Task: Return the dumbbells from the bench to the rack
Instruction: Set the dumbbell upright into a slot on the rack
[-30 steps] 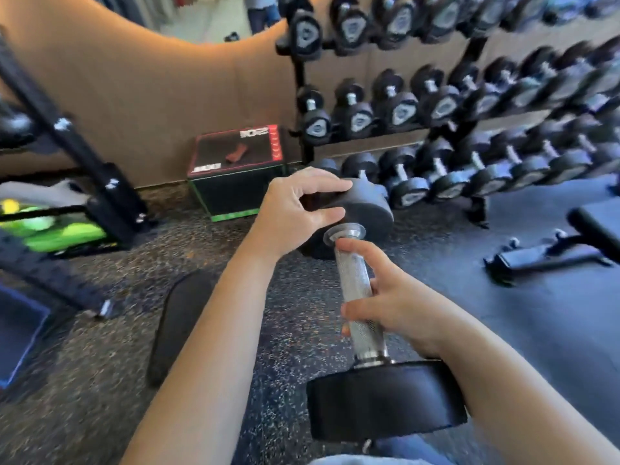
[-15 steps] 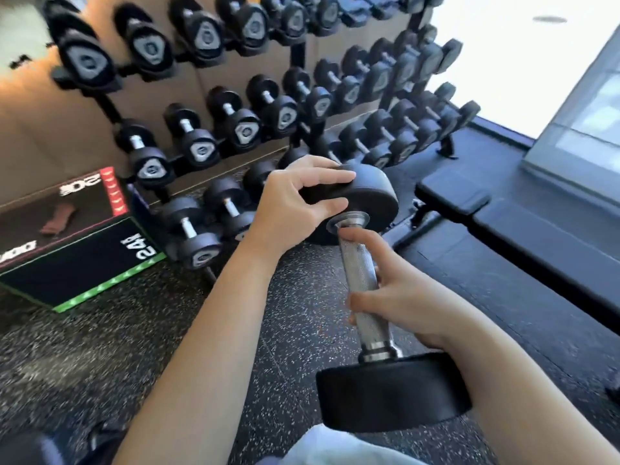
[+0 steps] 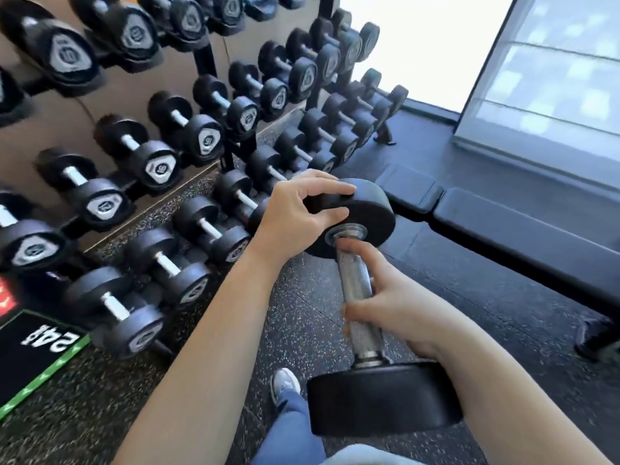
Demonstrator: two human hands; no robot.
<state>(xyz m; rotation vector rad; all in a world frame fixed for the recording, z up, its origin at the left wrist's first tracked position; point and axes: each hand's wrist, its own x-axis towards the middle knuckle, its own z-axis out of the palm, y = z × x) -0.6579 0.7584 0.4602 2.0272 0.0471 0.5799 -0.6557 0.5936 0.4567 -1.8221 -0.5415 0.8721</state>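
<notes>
The black dumbbell (image 3: 357, 293) is held in the air in front of the dumbbell rack (image 3: 214, 62), its long axis running away from the person, tilted slightly left. The right hand (image 3: 399, 310) is clenched around the knurled handle; the left hand (image 3: 295, 216) grips the far head's rim. The near head sits just below the right fingers (image 3: 359, 308), and the bench (image 3: 503, 223) lies beyond them to the right.

Daylit frame, overexposed upper right, motion blur at left.
Window (image 3: 419, 45) blown to white, glass panel (image 3: 553, 72) hazy. Racked dumbbells (image 3: 100, 193) smeared toward left edge; wide-angle bending at borders. Centre sharpest: knurled handle (image 3: 357, 297) shows glints. Soft shadows on speckled floor (image 3: 302, 330).
</notes>
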